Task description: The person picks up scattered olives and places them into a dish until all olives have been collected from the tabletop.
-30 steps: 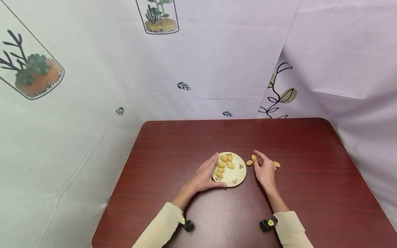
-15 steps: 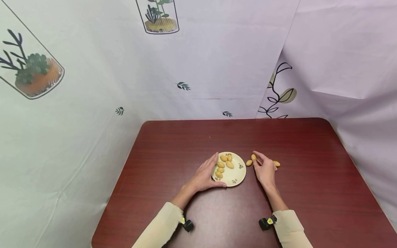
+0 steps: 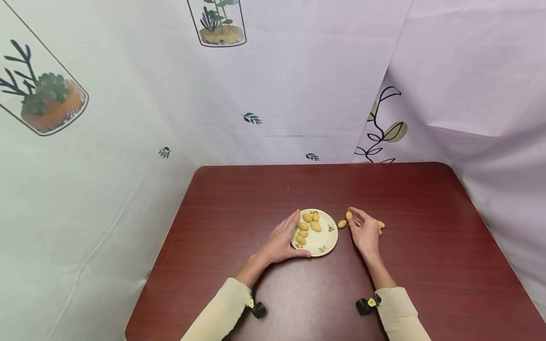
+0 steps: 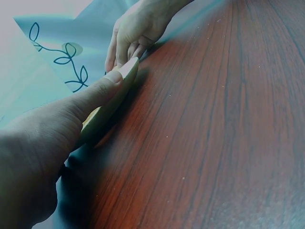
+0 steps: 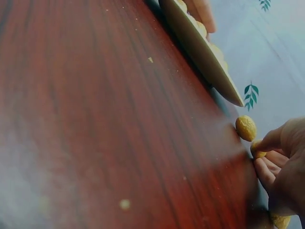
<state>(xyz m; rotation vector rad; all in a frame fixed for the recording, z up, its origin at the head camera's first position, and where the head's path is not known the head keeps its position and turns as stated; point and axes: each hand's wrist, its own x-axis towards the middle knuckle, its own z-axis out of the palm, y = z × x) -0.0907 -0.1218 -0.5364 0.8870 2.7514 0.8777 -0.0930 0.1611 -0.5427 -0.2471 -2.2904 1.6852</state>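
Note:
In the head view my left hand (image 3: 279, 240) spans the left side of a cream patterned plate (image 3: 321, 240). Its thumb lies along the near rim and its fingers along the far left rim. Several small yellow oval fruits (image 3: 315, 226) sit on the plate's left half. My right hand (image 3: 365, 236), right of the plate, pinches one yellow fruit (image 3: 349, 215) between thumb and forefinger. Between plate and hand lies another fruit (image 3: 342, 224). More fruits (image 3: 381, 224) show past the hand's right side, partly hidden by it. The right wrist view shows wrinkled skin on the loose fruit (image 5: 246, 128).
A dark red wood-grain table (image 3: 409, 189) lies under everything. Pale cloth (image 3: 277, 94) with printed plants hangs behind and on both sides. Each wrist bears a small black camera, such as the right one (image 3: 364, 306). A tiny pale crumb (image 5: 125, 204) lies on the table.
Very little differs. The right hand with the pinched fruit has shifted slightly, and the fruit stands a touch higher and farther from the loose one. The left hand and plate stay put.

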